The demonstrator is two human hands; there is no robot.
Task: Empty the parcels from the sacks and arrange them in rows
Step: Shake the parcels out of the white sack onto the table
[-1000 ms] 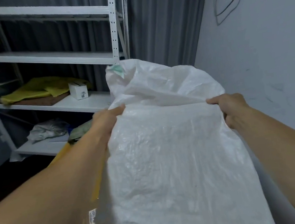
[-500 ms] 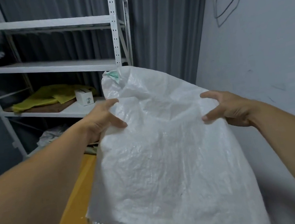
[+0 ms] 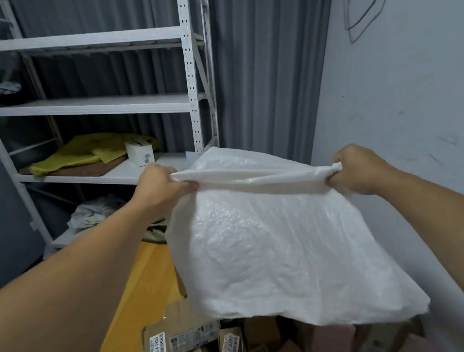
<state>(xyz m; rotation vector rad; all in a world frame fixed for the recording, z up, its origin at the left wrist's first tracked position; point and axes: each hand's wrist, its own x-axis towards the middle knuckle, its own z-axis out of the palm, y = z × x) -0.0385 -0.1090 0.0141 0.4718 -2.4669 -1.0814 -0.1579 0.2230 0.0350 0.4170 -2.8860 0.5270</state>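
Sack (image 3: pixel 273 244) gripped by L hand (image 3: pixel 161 190) + R hand (image 3: pixel 356 170), over parcels (image 3: pixel 207 349) heaped below.

- The white sack (image 3: pixel 279 243), stretched between my left hand (image 3: pixel 161 188) and right hand (image 3: pixel 355 170), blocks the middle ahead of me.
- Cardboard parcels (image 3: pixel 188 340) crowd the space under its lower edge.
- I see a bare strip of orange surface (image 3: pixel 135 302) on the left.
- The wall (image 3: pixel 407 97) stands close on the right.
- The metal shelf rack (image 3: pixel 193 91) stands beyond on the left.
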